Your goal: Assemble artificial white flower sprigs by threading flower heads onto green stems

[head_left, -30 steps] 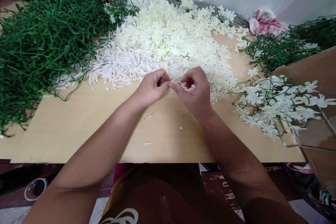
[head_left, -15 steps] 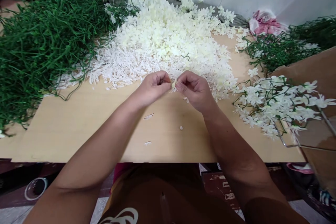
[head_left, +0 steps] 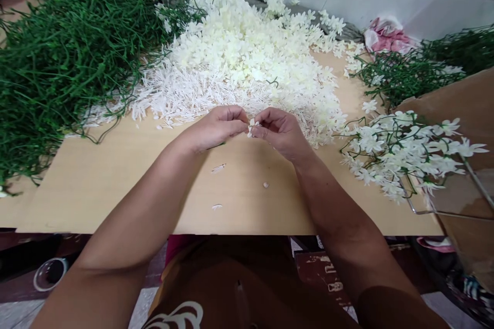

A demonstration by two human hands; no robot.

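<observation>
My left hand (head_left: 216,128) and my right hand (head_left: 280,131) meet fingertip to fingertip over the tan board (head_left: 116,185), just in front of a big heap of white artificial blossoms (head_left: 247,56). Between the fingertips sits a small white blossom (head_left: 252,125); both hands pinch it. A thin green stem end (head_left: 218,145) shows under my left hand. White stamen pieces (head_left: 170,95) spread along the front of the heap.
A large pile of green plastic stems (head_left: 65,56) fills the left. Finished sprays of white flowers on green stems (head_left: 405,151) lie at the right over a cardboard box (head_left: 463,97). More green stems (head_left: 409,69) and a pink cloth (head_left: 388,33) sit behind. Small scraps (head_left: 218,167) dot the board.
My hands shifted slightly toward me and lowered onto the board. The right fingers have closed tighter round the small blossom, which shows more clearly between the fingertips.
</observation>
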